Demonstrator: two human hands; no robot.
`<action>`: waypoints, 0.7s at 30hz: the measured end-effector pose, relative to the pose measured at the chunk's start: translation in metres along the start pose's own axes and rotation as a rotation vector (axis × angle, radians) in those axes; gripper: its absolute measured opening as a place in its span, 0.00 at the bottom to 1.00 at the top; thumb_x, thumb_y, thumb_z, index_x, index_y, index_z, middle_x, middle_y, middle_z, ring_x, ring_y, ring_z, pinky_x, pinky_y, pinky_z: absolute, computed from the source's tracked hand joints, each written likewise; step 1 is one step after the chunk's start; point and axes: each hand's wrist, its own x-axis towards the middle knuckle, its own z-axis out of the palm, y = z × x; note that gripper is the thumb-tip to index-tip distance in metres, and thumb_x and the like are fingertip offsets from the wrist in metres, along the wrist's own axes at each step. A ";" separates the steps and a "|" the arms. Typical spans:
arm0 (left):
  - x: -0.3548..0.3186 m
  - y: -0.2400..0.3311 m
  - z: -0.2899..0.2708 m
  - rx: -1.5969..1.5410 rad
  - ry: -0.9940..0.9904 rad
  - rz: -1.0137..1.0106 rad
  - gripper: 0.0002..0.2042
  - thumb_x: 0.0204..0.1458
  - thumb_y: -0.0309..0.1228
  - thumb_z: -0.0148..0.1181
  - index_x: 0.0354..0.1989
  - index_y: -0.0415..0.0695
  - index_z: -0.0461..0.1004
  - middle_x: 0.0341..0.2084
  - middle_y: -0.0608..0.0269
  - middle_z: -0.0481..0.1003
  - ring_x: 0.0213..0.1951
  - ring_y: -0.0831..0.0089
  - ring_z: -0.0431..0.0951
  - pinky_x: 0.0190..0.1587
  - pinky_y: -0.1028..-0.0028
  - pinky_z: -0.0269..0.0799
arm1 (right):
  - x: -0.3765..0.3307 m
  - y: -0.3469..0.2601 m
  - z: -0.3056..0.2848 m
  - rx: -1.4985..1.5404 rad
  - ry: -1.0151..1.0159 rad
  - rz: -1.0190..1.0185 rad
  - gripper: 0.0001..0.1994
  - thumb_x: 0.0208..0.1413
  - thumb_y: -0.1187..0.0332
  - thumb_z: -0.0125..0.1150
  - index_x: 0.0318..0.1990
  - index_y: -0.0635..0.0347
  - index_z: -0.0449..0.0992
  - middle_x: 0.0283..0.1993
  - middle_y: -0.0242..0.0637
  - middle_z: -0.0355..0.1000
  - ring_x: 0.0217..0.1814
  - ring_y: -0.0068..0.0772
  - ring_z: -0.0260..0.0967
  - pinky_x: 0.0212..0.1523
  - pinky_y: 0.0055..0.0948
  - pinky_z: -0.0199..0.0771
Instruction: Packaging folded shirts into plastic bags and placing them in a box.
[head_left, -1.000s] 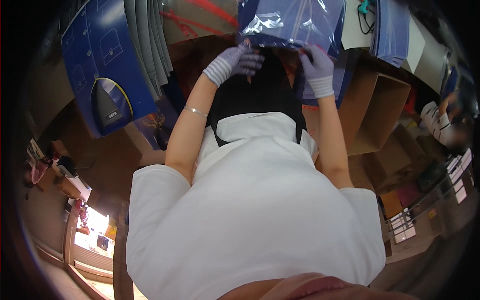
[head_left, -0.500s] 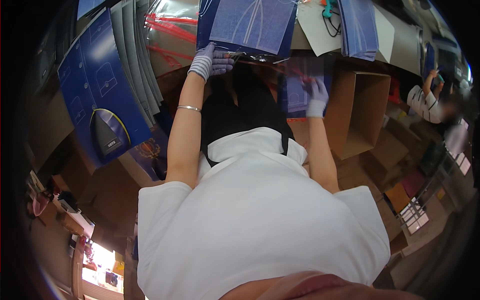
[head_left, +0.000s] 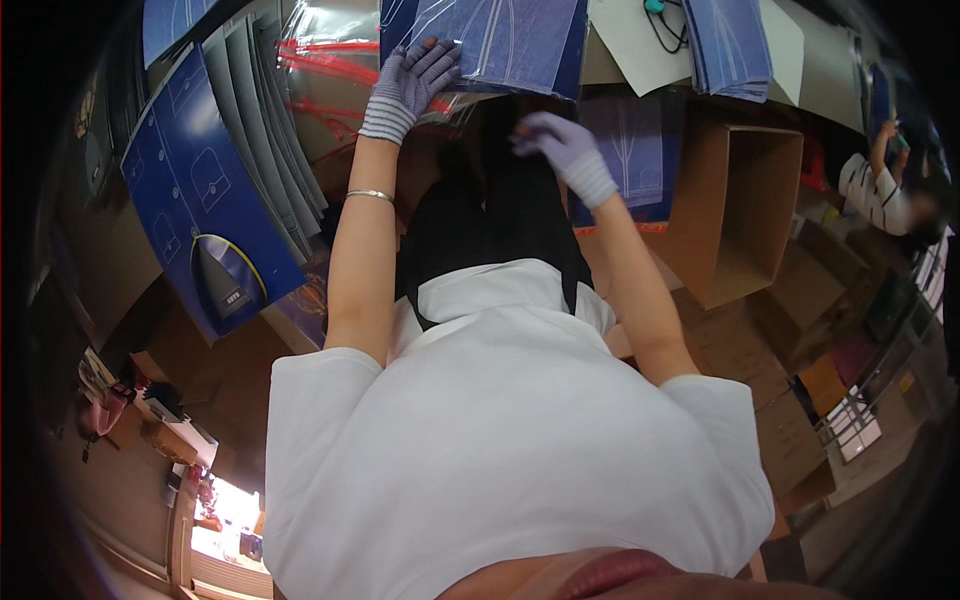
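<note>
My left hand (head_left: 405, 92), in a grey-striped glove with bare fingertips, has its fingers spread over the near left corner of a flat blue printed sheet (head_left: 515, 45) and the clear plastic around it. Loosely bent and apart, the fingers of my right hand (head_left: 565, 150) hang in front of the table edge, slightly blurred, with nothing visible in them. Just beyond that hand is a blue printed pack (head_left: 640, 165) in clear plastic with a red strip along its lower edge. Clear plastic bags with red strips (head_left: 325, 60) lie left of my left hand.
An open cardboard box (head_left: 740, 215) stands on the right. Large blue and grey boards (head_left: 205, 185) lean on the left. A stack of blue sheets (head_left: 727, 50), white paper (head_left: 640, 50) and a teal tool with a black cord (head_left: 655, 8) lie on the table. Another person (head_left: 890, 185) is at far right.
My right hand has come away from the blue pack at the right and moved left and up. My left hand has shifted farther onto the sheet, its fingers spreading.
</note>
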 end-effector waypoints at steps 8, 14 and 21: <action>0.003 -0.011 -0.014 0.024 0.053 0.141 0.19 0.57 0.36 0.32 0.49 0.33 0.59 0.54 0.39 0.56 0.57 0.47 0.56 0.58 0.51 0.54 | 0.061 0.005 -0.074 -0.828 0.466 0.039 0.10 0.44 0.73 0.46 0.24 0.61 0.77 0.26 0.41 0.73 0.31 0.37 0.71 0.36 0.28 0.70; 0.005 -0.012 -0.025 -0.010 -0.026 0.168 0.18 0.57 0.33 0.34 0.50 0.32 0.58 0.55 0.39 0.54 0.58 0.46 0.53 0.59 0.51 0.52 | 0.041 0.022 -0.100 0.473 0.134 0.338 0.13 0.54 0.70 0.46 0.43 0.69 0.67 0.40 0.49 0.70 0.42 0.44 0.70 0.41 0.31 0.71; 0.009 -0.013 -0.016 -0.005 -0.092 0.139 0.17 0.56 0.30 0.33 0.49 0.30 0.56 0.54 0.37 0.54 0.58 0.45 0.54 0.58 0.52 0.54 | 0.043 0.052 -0.078 0.501 0.341 0.232 0.08 0.50 0.70 0.54 0.37 0.64 0.70 0.31 0.43 0.72 0.26 0.33 0.71 0.26 0.26 0.71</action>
